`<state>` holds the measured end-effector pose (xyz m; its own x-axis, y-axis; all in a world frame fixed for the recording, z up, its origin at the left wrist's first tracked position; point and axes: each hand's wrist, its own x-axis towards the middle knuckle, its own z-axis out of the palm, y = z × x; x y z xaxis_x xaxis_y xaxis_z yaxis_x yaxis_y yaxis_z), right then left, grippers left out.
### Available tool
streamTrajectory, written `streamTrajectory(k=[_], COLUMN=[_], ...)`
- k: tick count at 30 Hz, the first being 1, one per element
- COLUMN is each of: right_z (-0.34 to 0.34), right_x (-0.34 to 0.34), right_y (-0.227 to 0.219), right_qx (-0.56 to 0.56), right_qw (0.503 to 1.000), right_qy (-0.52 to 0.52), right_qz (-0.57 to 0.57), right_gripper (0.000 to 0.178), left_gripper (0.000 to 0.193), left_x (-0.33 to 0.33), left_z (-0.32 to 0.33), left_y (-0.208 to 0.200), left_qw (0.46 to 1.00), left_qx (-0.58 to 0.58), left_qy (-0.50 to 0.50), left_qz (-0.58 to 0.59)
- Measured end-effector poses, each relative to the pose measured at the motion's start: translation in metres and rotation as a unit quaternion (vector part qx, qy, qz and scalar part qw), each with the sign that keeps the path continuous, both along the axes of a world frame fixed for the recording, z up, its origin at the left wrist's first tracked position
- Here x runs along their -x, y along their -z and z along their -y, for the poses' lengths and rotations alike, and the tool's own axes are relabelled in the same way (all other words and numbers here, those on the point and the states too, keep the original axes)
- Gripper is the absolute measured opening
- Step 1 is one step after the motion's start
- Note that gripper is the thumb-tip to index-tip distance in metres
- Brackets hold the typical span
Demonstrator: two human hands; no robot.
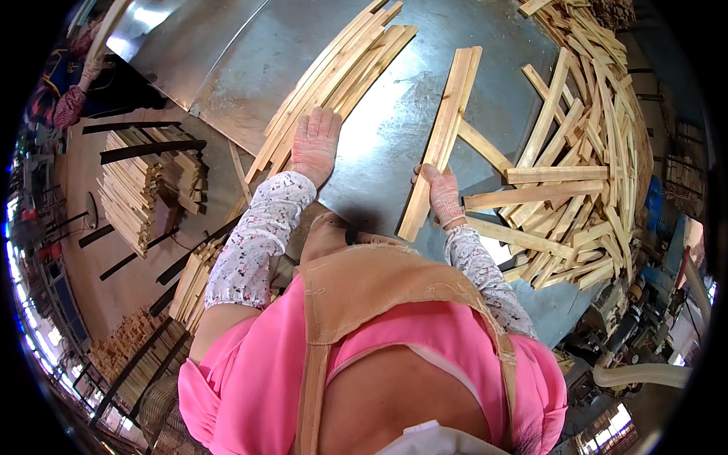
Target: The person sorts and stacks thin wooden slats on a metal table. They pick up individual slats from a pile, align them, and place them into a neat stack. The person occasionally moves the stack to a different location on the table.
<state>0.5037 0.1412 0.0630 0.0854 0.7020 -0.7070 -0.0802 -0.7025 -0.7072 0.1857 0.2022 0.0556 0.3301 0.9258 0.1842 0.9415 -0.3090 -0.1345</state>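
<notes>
My left hand (316, 144), in a pinkish work glove, lies with its fingers stretched out against the right side of a row of long wooden strips (334, 64). These strips lie side by side on the metal tabletop (379, 106), slanting away from me. My right hand (443, 191), gloved too, is closed around the near part of a pair of wooden strips (444, 125). The thumb rests on top of this pair, and the other fingers are mostly hidden. Another strip (485, 147) lies touching or close to the held pair on its right.
A big jumbled heap of wooden strips (584, 144) covers the table's right side. Stacked strips (130, 189) rest on a dark-armed rack at the left, with more bundles (133, 349) below. Another person's gloved hand (91, 72) shows at the upper left, holding a piece of wood.
</notes>
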Motion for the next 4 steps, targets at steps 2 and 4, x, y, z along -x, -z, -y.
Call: streamTrajectory(k=[2, 4], right_z=[-0.0008, 0.0072], right_x=[-0.0002, 0.0081], right_y=[0.0080, 0.0110], right_qx=[-0.028, -0.036], right_qw=[0.999, 0.999], right_qy=[0.009, 0.016], right_qz=[0.022, 0.031], right_gripper=[0.040, 0.040], left_gripper=[0.041, 0.039], left_x=[-0.0109, -0.0081], left_z=[0.0008, -0.0052], left_y=[-0.0054, -0.0096], left_qw=[0.995, 0.989], left_qx=[0.092, 0.107], left_qy=[-0.040, -0.066], left_qz=[0.030, 0.083])
